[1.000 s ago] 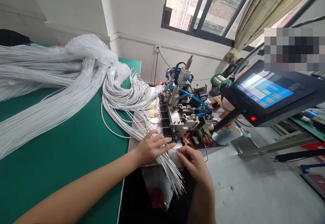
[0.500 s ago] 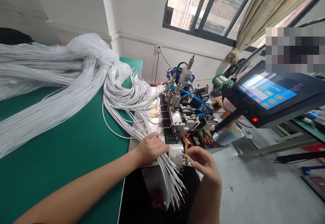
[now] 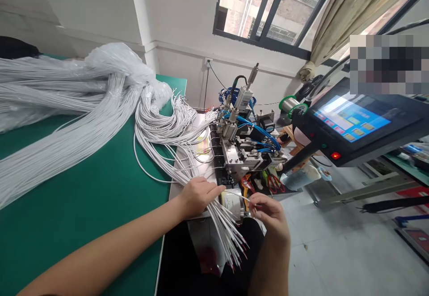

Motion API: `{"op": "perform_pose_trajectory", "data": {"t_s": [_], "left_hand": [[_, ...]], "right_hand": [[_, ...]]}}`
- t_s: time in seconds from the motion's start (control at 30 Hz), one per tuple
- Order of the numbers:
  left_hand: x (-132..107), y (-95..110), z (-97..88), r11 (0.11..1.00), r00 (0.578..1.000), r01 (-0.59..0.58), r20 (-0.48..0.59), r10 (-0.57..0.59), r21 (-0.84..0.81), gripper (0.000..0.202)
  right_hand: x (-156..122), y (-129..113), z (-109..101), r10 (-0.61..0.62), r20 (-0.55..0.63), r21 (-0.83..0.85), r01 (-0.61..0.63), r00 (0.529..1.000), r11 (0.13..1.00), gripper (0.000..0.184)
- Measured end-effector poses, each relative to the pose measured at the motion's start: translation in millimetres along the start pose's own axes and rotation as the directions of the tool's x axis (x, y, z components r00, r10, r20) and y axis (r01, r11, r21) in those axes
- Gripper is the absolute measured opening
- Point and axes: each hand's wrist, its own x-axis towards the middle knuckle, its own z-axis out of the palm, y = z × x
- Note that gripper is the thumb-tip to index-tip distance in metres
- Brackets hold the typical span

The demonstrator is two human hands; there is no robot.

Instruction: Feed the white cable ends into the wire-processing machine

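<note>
My left hand (image 3: 198, 196) is closed over a bundle of white cables (image 3: 225, 235), pressing it near the front edge of the machine's metal plate. The cable ends fan out below it, with small reddish tips. To the right, my right hand (image 3: 270, 213) pinches the end of a single white cable (image 3: 237, 194), which stretches across from my left fingers. Just under that cable sits a white cylinder (image 3: 231, 204). Ahead of my hands stands a machine (image 3: 234, 148) with metal cylinders and blue tubes, and several cables lie across its black guide strip.
Large bundles of white cables (image 3: 83, 130), partly wrapped in plastic, lie on the green table (image 3: 127, 202). A touchscreen panel (image 3: 358, 117) juts out at right near a solder wire spool (image 3: 292, 107). Red-handled scissors (image 3: 275, 183) rest beside the machine. A pixelated patch covers the upper right.
My right hand has closed its fingertips on the single cable's end, which is now straighter and slightly higher. My left hand stays on the bundle.
</note>
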Motion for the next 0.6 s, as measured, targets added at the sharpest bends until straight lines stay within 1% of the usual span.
{"op": "perform_pose_trajectory", "data": {"t_s": [0.07,0.17,0.23,0.27,0.33,0.43,0.6], "left_hand": [[0.3,-0.3,-1.7,0.999,1.0,-0.026,-0.017,0.026,0.02,0.026],[2.5,0.5,-2.0,0.999,0.999,-0.009,-0.04,0.01,0.038,0.019],[3.6,1.4,-0.2,0.999,0.999,0.018,-0.039,-0.016,0.034,0.021],[3.8,1.7,1.1,0.999,0.999,0.03,-0.039,-0.029,0.028,0.022],[3.2,2.0,3.8,0.998,0.998,0.051,-0.043,-0.05,0.021,0.022],[1.0,2.2,6.3,0.996,0.996,0.076,-0.043,-0.075,0.045,0.023],[-1.1,3.4,3.8,0.989,0.996,0.092,-0.009,-0.092,0.119,0.02]], "right_hand": [[3.0,7.3,3.8,0.05,-0.15,-0.01,-0.052,0.987,0.999,0.014],[11.7,17.5,13.3,0.071,-0.367,-0.017,-0.083,0.927,0.996,0.014],[17.2,21.2,20.5,0.06,-0.463,-0.033,-0.084,0.884,0.996,0.014],[19.3,21.9,23.9,0.052,-0.491,-0.043,-0.084,0.869,0.996,0.015],[22.1,22.0,29.7,0.037,-0.514,-0.076,-0.088,0.857,0.993,0.017],[23.7,21.5,35.2,0.032,-0.495,-0.112,-0.1,0.868,0.989,0.022],[24.7,20.8,38.7,0.08,-0.461,-0.048,-0.116,0.884,0.992,0.024]]}}
